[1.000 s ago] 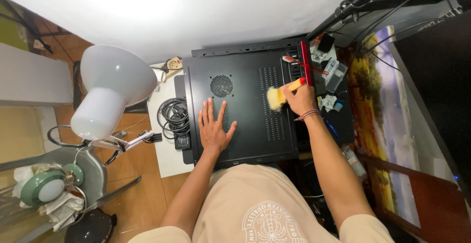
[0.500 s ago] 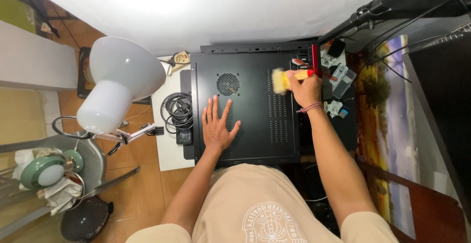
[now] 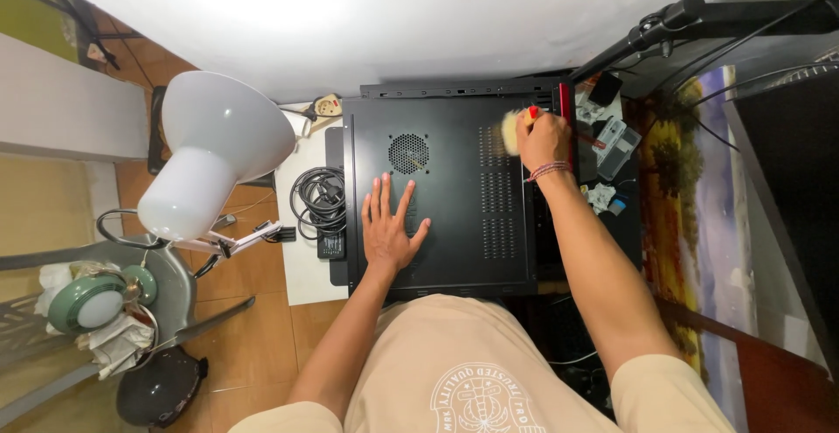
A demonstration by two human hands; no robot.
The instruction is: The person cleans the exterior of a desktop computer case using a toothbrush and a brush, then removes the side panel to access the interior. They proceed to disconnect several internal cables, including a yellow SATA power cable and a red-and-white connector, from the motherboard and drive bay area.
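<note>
— Two hands working over one black metal computer case (image 3: 454,197), lying flat on its side. Left hand (image 3: 387,228) pressing down flat, fingers spread apart, gripping nothing, resting just at six o'clock of the round fan grille (image 3: 408,152).

— And holding what at the far end?

— Right hand (image 3: 542,138) clamped around a small brush with pale yellow bristles and a red handle (image 3: 514,129), bristles touching the panel near the case's one o'clock corner, just beside the red edge strip (image 3: 566,127).

— Handling well?

— Judging so: bracing with the flat palm, stopping the case from sliding. Probably worth keeping strokes light and running along the slotted vent rows (image 3: 496,193), sweeping dust off the edge rather than into the holes.

— Anything crowding around?

— Coiled black cables (image 3: 320,199) lying on a white board at nine o'clock of the case, clear of the left hand. Large white lamp shade (image 3: 214,158) hanging further out at nine o'clock. Small grey parts (image 3: 615,143) scattered at three o'clock of the brush hand, near but not touching.
</note>
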